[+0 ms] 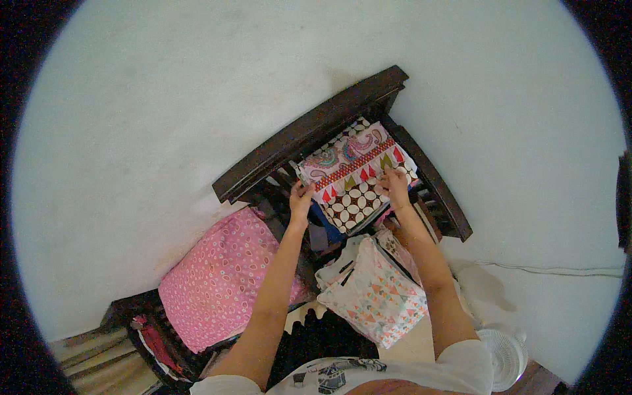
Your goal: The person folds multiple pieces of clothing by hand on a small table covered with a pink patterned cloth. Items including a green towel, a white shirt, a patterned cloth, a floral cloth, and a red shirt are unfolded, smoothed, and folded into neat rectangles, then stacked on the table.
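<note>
A folded paisley cloth (pixel 340 155) with a red dotted band and a row of red and green triangles lies across a stack on a dark wooden slatted seat. My left hand (pixel 300 200) pinches its left edge. At the cloth's front edge, toward the right, my right hand (pixel 396 187) has its fingertips closed on the fabric. Beneath it sits a folded brown cloth (pixel 353 205) with white oval shapes, its back part also showing behind the paisley one. Dark blue fabric (pixel 323 222) sticks out under the stack on the left.
Dark wooden rails (pixel 316 128) border the seat at the back and right. A pink printed cloth (pixel 222 281) covers a bulky heap at left. Nearer me are folded clothes with a triangle print (pixel 375 291). A white fan (pixel 501 358) stands at lower right; a cable (pixel 548 269) runs along the wall.
</note>
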Available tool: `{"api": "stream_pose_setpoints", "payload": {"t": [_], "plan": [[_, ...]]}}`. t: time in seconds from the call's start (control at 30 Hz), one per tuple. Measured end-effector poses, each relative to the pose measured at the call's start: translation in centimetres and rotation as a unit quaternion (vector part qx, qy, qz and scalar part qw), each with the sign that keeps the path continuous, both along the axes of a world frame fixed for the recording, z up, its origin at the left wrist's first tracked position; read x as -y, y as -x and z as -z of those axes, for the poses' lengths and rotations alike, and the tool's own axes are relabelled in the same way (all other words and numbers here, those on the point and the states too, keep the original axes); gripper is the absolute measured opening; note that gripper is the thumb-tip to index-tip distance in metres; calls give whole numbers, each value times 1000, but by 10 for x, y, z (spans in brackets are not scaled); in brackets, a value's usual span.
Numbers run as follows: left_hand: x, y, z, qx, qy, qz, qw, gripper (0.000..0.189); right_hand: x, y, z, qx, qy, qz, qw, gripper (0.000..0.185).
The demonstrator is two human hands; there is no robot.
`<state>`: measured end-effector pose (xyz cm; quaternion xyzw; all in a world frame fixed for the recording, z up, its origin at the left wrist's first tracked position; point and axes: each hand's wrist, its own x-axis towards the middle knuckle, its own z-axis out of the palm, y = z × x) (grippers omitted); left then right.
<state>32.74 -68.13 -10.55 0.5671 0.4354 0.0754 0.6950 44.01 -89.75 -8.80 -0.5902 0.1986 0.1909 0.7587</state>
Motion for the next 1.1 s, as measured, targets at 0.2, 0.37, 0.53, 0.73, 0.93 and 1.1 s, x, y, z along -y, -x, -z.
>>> {"api": "stream_pose_setpoints", "payload": {"t": [0.2, 0.37, 0.53, 0.73, 0.93, 1.1], "plan": [[24, 5, -5, 47, 9, 159, 986, 66, -2, -21, 42, 78, 114, -18, 990, 29], [29, 54, -24, 23, 11, 137, 990, 63, -15, 20, 27, 367, 480, 127, 786, 32], [-2, 169, -2, 24, 32, 87, 995, 55, -58, 99, 3, 442, 596, -319, 589, 48], [-60, 365, -2, 37, 45, -71, 996, 50, -171, 206, -27, 495, 586, -339, 545, 52], [-103, 598, -34, 51, 91, -327, 939, 46, -281, 469, -64, 561, 306, -528, 559, 51], [-112, 801, -43, 62, 7, -506, 860, 46, -337, 720, -25, 500, 26, -692, 521, 41]]}}
